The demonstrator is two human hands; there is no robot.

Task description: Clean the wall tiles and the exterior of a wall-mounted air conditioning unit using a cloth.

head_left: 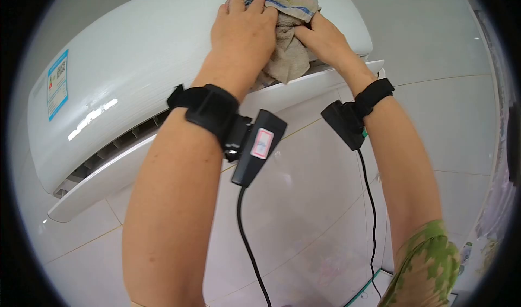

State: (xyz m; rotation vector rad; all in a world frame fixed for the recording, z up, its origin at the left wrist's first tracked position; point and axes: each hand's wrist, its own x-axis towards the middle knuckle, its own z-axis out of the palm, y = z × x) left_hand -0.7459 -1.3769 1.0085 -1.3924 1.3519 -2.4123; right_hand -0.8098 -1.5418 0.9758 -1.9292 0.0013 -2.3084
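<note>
A greyish-brown cloth (288,52) with a blue stripe lies bunched against the white air conditioner (146,41), toward its right end. My left hand (244,27) presses on the cloth from the left, its fingers partly sunk in the folds. From the right, my right hand (325,38) grips the cloth, with some fingertips hidden behind it. Part of the cloth hangs down over the unit's lower edge. Below it the air outlet flap (130,163) stands swung out, with dark louvres (125,141) showing at the left.
A blue-edged label (58,84) is stuck on the unit's left end. Black devices on wrist straps (214,111) trail cables (244,231) downward from both wrists. Tiled wall (304,198) surrounds the unit. A green-edged surface (369,290) shows at the bottom right.
</note>
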